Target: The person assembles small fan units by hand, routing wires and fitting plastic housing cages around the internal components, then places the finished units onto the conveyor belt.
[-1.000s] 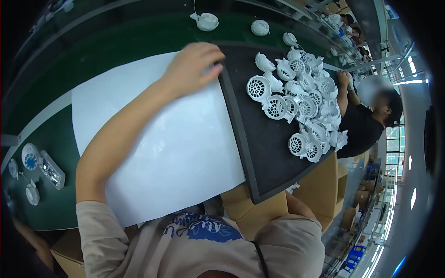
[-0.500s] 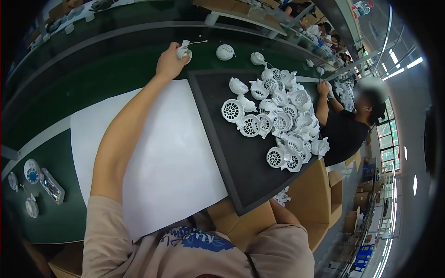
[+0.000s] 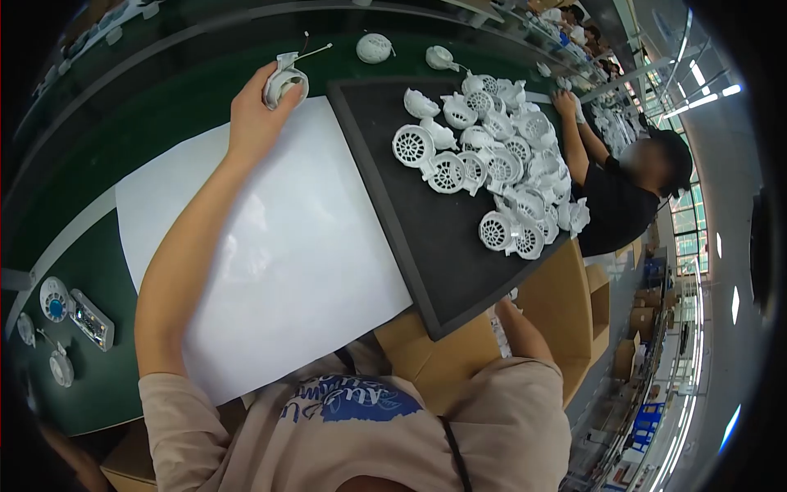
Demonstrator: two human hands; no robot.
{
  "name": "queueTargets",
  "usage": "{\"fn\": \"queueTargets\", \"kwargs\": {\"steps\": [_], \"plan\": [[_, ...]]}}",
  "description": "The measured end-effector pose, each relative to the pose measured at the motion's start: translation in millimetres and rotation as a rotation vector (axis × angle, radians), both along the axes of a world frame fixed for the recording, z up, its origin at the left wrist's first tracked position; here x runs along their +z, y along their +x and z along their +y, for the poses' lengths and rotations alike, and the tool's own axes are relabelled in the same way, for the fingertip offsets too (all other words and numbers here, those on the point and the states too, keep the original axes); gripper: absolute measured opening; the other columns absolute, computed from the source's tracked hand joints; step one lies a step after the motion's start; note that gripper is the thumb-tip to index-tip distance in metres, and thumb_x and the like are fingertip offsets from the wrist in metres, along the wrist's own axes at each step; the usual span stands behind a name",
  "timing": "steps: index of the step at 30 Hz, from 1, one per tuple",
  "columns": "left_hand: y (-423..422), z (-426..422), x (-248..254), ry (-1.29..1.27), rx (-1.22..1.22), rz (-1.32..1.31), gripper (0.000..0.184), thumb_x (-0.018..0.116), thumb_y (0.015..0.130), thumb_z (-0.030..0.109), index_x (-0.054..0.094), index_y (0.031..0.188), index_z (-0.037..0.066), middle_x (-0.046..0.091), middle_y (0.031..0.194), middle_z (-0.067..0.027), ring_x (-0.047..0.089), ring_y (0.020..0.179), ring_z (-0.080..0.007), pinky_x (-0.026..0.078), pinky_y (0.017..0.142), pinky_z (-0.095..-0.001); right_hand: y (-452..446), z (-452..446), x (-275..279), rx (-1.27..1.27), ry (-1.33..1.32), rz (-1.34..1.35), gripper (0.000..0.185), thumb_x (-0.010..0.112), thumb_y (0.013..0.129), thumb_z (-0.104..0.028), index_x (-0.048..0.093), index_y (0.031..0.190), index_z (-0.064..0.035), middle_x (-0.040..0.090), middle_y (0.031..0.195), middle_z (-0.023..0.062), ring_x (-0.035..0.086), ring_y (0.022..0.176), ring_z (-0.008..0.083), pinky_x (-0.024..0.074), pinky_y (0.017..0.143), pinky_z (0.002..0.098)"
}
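My left hand (image 3: 252,119) is closed around a white round fan housing (image 3: 279,88) with a thin white wire sticking out, held above the far end of the white sheet (image 3: 279,238). My right forearm reaches down beside the cardboard box (image 3: 557,307); only a sliver of my right hand (image 3: 506,305) shows past the tray's edge, and its fingers are hidden. White parts lie in the box near it. A heap of white grille-fronted shells (image 3: 500,156) covers much of the black tray (image 3: 402,238) between my hands.
On the green belt beyond the tray sit a round white shell (image 3: 375,48) and another wired part (image 3: 441,57). At left lie a white fan with a blue centre (image 3: 55,303) and a clear-faced piece (image 3: 92,320). A co-worker in black (image 3: 619,197) works at right.
My left hand has drawn back toward me and to the left with the fan housing. My right forearm shows more beside the box. The whole view has shifted.
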State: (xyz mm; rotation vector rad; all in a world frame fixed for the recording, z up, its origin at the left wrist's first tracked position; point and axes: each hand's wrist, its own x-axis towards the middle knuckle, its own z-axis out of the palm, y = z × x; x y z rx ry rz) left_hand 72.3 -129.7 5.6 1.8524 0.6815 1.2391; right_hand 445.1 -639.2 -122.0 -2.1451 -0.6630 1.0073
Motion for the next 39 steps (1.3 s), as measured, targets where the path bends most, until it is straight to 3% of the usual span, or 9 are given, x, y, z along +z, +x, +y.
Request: {"fn": "queueTargets", "kwargs": {"steps": [10, 12, 17, 27, 30, 32, 34, 36, 39], "plan": [[-2.0, 5.0, -12.4, 0.059, 0.04, 0.151, 0.061, 0.072, 0.087, 0.044, 0.059, 0.131, 0.004, 0.068, 0.112, -0.0128, 0.065, 0.097, -0.0198, 0.051, 0.085, -0.0291, -84.5, -146.1, -23.9, -0.251, -0.326, 0.033, 0.051, 0.064, 0.09, -0.026, 0.055, 0.131, 0.002, 0.064, 0.115, 0.0144, 0.061, 0.105, 0.0217, 0.0548, 0.08, 0.0346], [-2.0, 8.5, -9.6, 0.087, 0.096, 0.179, 0.062, 0.072, 0.087, 0.045, 0.059, 0.131, 0.004, 0.068, 0.112, -0.0128, 0.064, 0.099, -0.0196, 0.05, 0.087, -0.0285, -123.3, -85.2, 27.6, -0.402, -0.152, 0.554, 0.061, 0.072, 0.085, -0.027, 0.052, 0.134, 0.0031, 0.064, 0.118, 0.0148, 0.065, 0.102, 0.0184, 0.0548, 0.08, 0.0301], [-4.5, 4.6, -6.2, 0.08, 0.093, 0.184, 0.065, 0.072, 0.086, 0.046, 0.058, 0.132, 0.003, 0.068, 0.113, -0.0131, 0.064, 0.1, -0.0194, 0.049, 0.089, -0.0283, -122.4, -34.1, 36.5, -0.275, -0.088, 0.851, 0.057, 0.076, 0.082, -0.023, 0.055, 0.13, 0.0003, 0.062, 0.12, 0.0111, 0.061, 0.107, 0.0129, 0.0539, 0.077, 0.0271], [-31.8, -40.3, 9.5, -0.361, -0.024, 0.035, 0.06, 0.071, 0.088, 0.044, 0.058, 0.127, -0.001, 0.068, 0.107, -0.0103, 0.064, 0.094, -0.015, 0.05, 0.082, -0.0251, -126.0, -2.8, 69.1, -0.209, -0.209, 0.421, 0.035, 0.076, 0.077, -0.009, 0.063, 0.108, -0.0019, 0.064, 0.107, 0.0005, 0.059, 0.093, 0.0157, 0.0489, 0.076, 0.0285], [-35.4, -64.4, 8.8, -0.529, -0.118, 0.017, 0.06, 0.07, 0.089, 0.044, 0.057, 0.128, 0.0, 0.068, 0.106, -0.01, 0.064, 0.091, -0.0144, 0.05, 0.081, -0.0255, -109.6, -78.5, 75.2, -0.402, -0.322, 0.329, 0.039, 0.053, 0.099, -0.024, 0.054, 0.131, -0.0022, 0.057, 0.116, -0.0019, 0.054, 0.108, 0.0137, 0.0436, 0.096, 0.0334], [-35.7, -74.9, 8.7, -0.58, -0.197, 0.013, 0.06, 0.069, 0.09, 0.044, 0.055, 0.13, 0.001, 0.068, 0.105, -0.0099, 0.065, 0.088, -0.0145, 0.051, 0.079, -0.0265, -80.6, -148.4, 55.0, -0.078, 0.109, 0.058, 0.039, 0.041, 0.103, -0.023, 0.049, 0.136, -0.004, 0.056, 0.113, -0.0027, 0.054, 0.103, 0.0119, 0.045, 0.092, 0.03], [-33.3, -78.6, 1.6, -0.576, -0.262, -0.002, 0.059, 0.067, 0.091, 0.044, 0.054, 0.131, 0.002, 0.068, 0.104, -0.0099, 0.066, 0.088, -0.0151, 0.052, 0.08, -0.0274, -85.3, -151.8, 111.7, -0.269, 0.211, 0.061, 0.04, 0.049, 0.101, -0.034, 0.052, 0.13, -0.0054, 0.057, 0.111, 0.0013, 0.053, 0.099, 0.0119, 0.045, 0.088, 0.027], [-36.9, -78.1, -0.2, -0.539, -0.388, -0.005, 0.059, 0.064, 0.092, 0.044, 0.052, 0.131, 0.002, 0.068, 0.104, -0.0098, 0.067, 0.087, -0.0162, 0.053, 0.081, -0.029, -61.3, -168.8, 170.6, -0.337, 0.617, 0.547, 0.055, 0.053, 0.093, -0.024, 0.04, 0.144, -0.0074, 0.052, 0.127, 0.0068, 0.051, 0.119, 0.0206, 0.0443, 0.099, 0.0354], [-40.1, -110.1, 32.0, -0.737, -0.483, -0.069, 0.051, 0.061, 0.094, 0.041, 0.055, 0.127, 0.002, 0.068, 0.1, -0.0087, 0.066, 0.086, -0.0141, 0.052, 0.079, -0.027, -71.7, -105.2, 260.4, -0.502, 0.436, -0.023, 0.055, 0.049, 0.1, -0.05, 0.05, 0.136, -0.0082, 0.058, 0.12, 0.0036, 0.056, 0.107, 0.0165, 0.0458, 0.093, 0.0292]]}}
